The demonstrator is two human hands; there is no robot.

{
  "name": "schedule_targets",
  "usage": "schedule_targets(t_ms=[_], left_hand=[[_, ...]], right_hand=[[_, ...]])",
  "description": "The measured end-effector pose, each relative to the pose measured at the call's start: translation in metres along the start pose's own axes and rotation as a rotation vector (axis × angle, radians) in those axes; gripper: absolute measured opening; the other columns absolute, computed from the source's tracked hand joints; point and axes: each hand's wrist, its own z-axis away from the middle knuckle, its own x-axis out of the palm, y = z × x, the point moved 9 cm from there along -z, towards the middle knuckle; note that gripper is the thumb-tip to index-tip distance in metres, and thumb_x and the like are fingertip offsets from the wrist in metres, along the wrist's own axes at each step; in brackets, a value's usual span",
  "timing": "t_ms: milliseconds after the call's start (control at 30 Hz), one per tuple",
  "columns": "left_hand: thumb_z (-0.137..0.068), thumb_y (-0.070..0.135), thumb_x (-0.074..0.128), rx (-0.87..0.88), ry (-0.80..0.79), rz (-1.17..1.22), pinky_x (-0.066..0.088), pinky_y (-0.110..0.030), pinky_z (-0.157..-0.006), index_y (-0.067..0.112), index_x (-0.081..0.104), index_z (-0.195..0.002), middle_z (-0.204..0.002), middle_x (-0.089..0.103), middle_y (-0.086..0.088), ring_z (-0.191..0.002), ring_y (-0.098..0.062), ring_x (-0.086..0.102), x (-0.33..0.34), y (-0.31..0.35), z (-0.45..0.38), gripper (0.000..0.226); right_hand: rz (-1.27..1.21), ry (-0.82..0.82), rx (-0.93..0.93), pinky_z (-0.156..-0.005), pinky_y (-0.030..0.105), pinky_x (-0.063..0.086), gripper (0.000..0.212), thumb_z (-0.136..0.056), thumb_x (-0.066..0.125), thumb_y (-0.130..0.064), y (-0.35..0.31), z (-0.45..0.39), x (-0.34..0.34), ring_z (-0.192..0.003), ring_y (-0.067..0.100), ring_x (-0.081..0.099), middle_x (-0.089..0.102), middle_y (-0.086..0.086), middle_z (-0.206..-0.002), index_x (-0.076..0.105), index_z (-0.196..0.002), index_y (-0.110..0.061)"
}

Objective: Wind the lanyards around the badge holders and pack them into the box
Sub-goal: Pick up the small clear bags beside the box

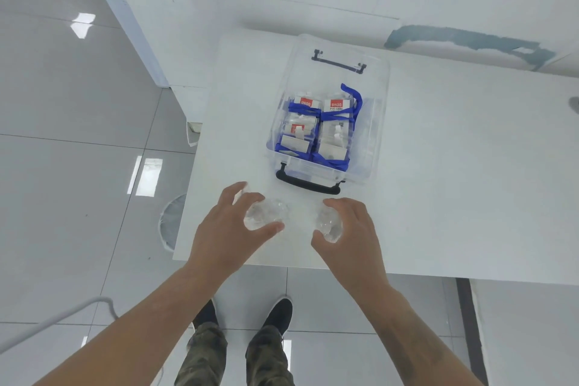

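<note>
A white table (pixel 438 182) fills the frame's centre and right. On it, at centre, an open clear box (pixel 372 147) holds blue-lanyard-wound badge holders (pixel 335 122) labelled "UHOO". Below it, left hand (pixel 225 229) and right hand (pixel 351 229) each grasp crumpled clear plastic (pixel 266 213).

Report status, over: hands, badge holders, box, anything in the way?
Left hand and right hand each grip crumpled clear plastic. Wound badge holders sit in the open box. Lid lies behind the box; nothing blocks it.
</note>
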Motion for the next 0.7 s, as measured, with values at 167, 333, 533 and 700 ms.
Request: schedule_targets(t_ms=[167, 333, 533, 700], left_hand=[[-0.073, 0.064, 0.071, -0.080, 0.059, 0.239, 0.040, -0.028, -0.100, 0.045, 0.056, -0.118, -0.143, 0.040, 0.022, -0.117, 0.004, 0.046, -0.023, 0.005, 0.022, 0.051], [-0.073, 0.063, 0.072, -0.214, 0.104, 0.516, 0.045, -0.032, -0.096, 0.044, 0.056, -0.116, -0.126, 0.056, 0.020, -0.113, -0.009, 0.057, -0.036, 0.003, 0.038, 0.049], [-0.069, 0.073, 0.069, -0.291, 0.074, 0.755, 0.053, -0.041, -0.097, 0.040, 0.058, -0.103, -0.138, 0.052, 0.017, -0.113, -0.006, 0.058, -0.032, 0.016, 0.047, 0.048], [-0.062, 0.093, 0.051, -0.280, -0.050, 0.771, 0.050, -0.048, -0.100, 0.031, 0.073, -0.090, -0.104, 0.074, 0.003, -0.105, -0.021, 0.067, -0.020, 0.036, 0.049, 0.072]], right_hand=[[-0.137, 0.056, -0.087, -0.089, 0.015, 0.044, 0.050, -0.076, 0.071, -0.026, -0.026, 0.024, -0.038, -0.113, 0.002, 0.051, 0.046, -0.026, -0.122, 0.054, -0.122, -0.037], [-0.263, 0.096, -0.102, -0.088, 0.026, 0.051, 0.050, -0.077, 0.072, -0.023, -0.041, 0.036, -0.059, -0.115, 0.001, 0.052, 0.051, -0.027, -0.122, 0.055, -0.121, -0.041], [-0.545, 0.002, 0.013, -0.089, 0.032, 0.056, 0.048, -0.080, 0.074, -0.024, -0.051, 0.043, -0.044, -0.112, -0.001, 0.057, 0.059, -0.029, -0.119, 0.056, -0.120, -0.042], [-0.705, -0.060, 0.054, -0.092, 0.034, 0.056, 0.045, -0.084, 0.072, -0.022, -0.063, 0.043, -0.030, -0.115, 0.001, 0.058, 0.060, -0.031, -0.119, 0.057, -0.123, -0.039]])
